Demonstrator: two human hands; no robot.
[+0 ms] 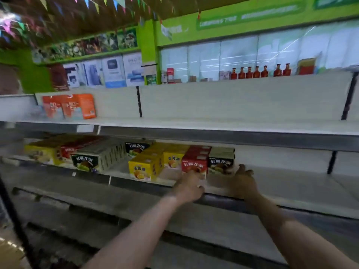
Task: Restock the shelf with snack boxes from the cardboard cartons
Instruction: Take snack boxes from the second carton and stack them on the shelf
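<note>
Both bare forearms reach up from the bottom edge toward the shelf [291,177]. Left hand [189,188] rests at the shelf's front lip, fingertips touching the lower face of the red box [195,163]; whether its fingers curl round anything is too blurred to tell. Right hand [242,180] lies just beside the dark box [221,164], fingers loosely spread, holding nothing. Red, dark and yellow boxes [144,168] stand in rows, each front showing a printed cake and bold characters. Orange packs [70,106] stand one shelf higher.

seven red bottles [256,71], two hands [189,186], three orange packs [70,106]
</note>
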